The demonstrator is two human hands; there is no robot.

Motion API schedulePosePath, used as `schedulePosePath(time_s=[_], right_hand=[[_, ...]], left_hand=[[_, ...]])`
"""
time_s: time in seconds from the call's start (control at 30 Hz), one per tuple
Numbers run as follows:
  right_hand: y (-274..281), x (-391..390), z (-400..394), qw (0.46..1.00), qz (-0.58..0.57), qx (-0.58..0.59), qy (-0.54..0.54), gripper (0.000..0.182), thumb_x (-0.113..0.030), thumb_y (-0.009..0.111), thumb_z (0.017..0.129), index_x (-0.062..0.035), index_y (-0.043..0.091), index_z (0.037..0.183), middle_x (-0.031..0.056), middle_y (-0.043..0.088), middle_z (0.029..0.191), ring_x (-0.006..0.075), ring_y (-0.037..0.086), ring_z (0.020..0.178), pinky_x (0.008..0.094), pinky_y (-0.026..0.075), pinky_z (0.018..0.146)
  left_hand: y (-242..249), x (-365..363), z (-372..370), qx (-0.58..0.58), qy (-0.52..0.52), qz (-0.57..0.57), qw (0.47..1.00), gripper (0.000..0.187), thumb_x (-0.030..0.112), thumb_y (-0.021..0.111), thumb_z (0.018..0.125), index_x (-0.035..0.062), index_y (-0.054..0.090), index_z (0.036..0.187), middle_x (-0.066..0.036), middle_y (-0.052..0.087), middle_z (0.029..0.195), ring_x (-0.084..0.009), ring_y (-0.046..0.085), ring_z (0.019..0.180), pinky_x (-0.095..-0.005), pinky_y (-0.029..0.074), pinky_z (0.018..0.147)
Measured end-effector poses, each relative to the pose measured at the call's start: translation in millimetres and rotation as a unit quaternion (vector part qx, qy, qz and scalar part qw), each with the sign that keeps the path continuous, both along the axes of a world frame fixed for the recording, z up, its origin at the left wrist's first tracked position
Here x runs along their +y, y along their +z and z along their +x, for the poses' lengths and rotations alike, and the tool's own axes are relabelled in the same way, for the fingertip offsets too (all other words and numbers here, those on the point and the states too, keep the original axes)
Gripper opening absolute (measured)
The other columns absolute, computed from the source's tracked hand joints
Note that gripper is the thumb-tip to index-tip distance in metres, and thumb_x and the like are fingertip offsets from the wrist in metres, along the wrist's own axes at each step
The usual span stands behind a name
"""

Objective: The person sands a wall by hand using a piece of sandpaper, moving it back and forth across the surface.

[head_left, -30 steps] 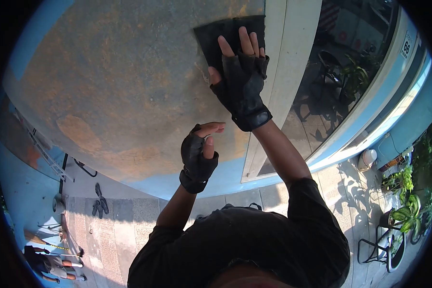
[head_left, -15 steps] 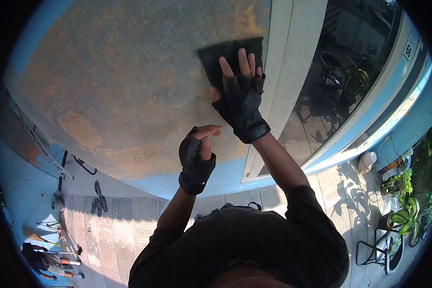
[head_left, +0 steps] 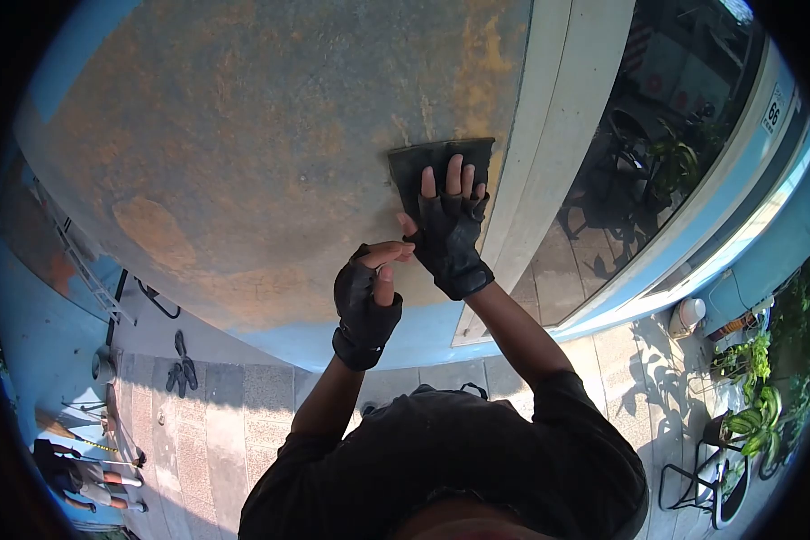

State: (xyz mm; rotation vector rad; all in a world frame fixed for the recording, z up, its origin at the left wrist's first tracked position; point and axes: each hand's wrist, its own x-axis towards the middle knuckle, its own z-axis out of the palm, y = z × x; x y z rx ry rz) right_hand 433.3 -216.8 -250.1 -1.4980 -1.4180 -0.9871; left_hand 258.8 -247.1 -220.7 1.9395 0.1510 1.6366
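Note:
A dark sheet (head_left: 407, 169) lies against the patchy grey and orange wall (head_left: 270, 153), close to the pale door frame. My right hand (head_left: 452, 236), in a black fingerless glove, presses on it with fingers stretched out and spread. Lower and to the left is my left hand (head_left: 367, 301), gloved the same way, its fingers bent toward the right and its thumb apart. Nothing shows in it. Its fingertips are near the right thumb.
Right of the frame (head_left: 549, 171) is a dark glass pane (head_left: 639, 171). Potted plants (head_left: 758, 423), a black chair (head_left: 688, 486) and a white bucket (head_left: 688, 315) stand at the right. At lower left are a ladder (head_left: 81, 252), gloves on the paving (head_left: 183, 373) and another person (head_left: 76, 472).
My right hand has slid down the wall with the dark sheet, coming closer to my left hand. My left hand has barely moved.

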Motion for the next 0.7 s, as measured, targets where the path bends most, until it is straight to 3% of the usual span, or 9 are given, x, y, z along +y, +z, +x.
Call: schedulePosePath(time_s=[0.07,0.2,0.3,0.4,0.57,0.7], right_hand=[[28,-3,0,0.998,0.014,0.029,0.047,0.081,-0.052,0.062,0.092,-0.0158,0.037,0.160,0.0278,0.023,0.167,0.0454,0.022,0.154,0.0616,0.011,0.121],[136,-6,9,0.996,0.083,-0.029,0.029,0.077,-0.043,0.068,0.091,-0.0180,0.041,0.158,0.0234,0.026,0.167,0.0428,0.027,0.153,0.0619,0.021,0.119],[173,-2,14,0.990,0.133,-0.038,0.024,0.076,-0.041,0.070,0.089,-0.0180,0.043,0.157,0.0228,0.027,0.167,0.0427,0.029,0.152,0.0623,0.026,0.117],[143,-2,10,0.993,0.113,-0.022,0.028,0.077,-0.040,0.070,0.088,-0.0181,0.044,0.157,0.0236,0.027,0.166,0.0430,0.028,0.152,0.0624,0.023,0.118],[23,-2,-8,0.999,0.035,0.039,0.003,0.079,-0.041,0.070,0.087,-0.0186,0.042,0.158,0.0245,0.025,0.166,0.0439,0.027,0.152,0.0619,0.021,0.118],[54,-6,-1,0.998,0.035,0.040,0.015,0.082,-0.041,0.070,0.087,-0.0191,0.039,0.159,0.0244,0.023,0.167,0.0443,0.027,0.152,0.0619,0.022,0.118]], left_hand=[[1,0,-1,-0.008,-0.008,0.009,1.000,0.018,0.012,0.051,0.107,0.0011,0.061,0.117,-0.020,0.073,0.111,-0.0286,0.071,0.095,-0.0382,0.055,0.087],[2,0,3,0.001,-0.008,0.010,1.000,0.018,0.012,0.051,0.107,0.0012,0.061,0.116,-0.020,0.073,0.111,-0.0283,0.071,0.095,-0.0381,0.055,0.087],[0,1,5,-0.010,-0.033,0.005,0.999,0.017,0.011,0.051,0.106,0.0011,0.061,0.116,-0.020,0.073,0.111,-0.0280,0.071,0.094,-0.0381,0.055,0.087],[-2,0,4,-0.008,-0.028,0.005,1.000,0.017,0.011,0.051,0.106,0.0010,0.061,0.117,-0.020,0.073,0.111,-0.0278,0.071,0.094,-0.0378,0.055,0.087],[-3,-2,1,0.007,-0.010,-0.002,1.000,0.018,0.011,0.051,0.106,0.0006,0.061,0.116,-0.020,0.072,0.111,-0.0276,0.071,0.093,-0.0371,0.055,0.087],[-4,1,1,-0.007,-0.015,-0.003,1.000,0.018,0.011,0.051,0.106,0.0005,0.061,0.116,-0.020,0.073,0.110,-0.0276,0.071,0.093,-0.0371,0.055,0.087]])
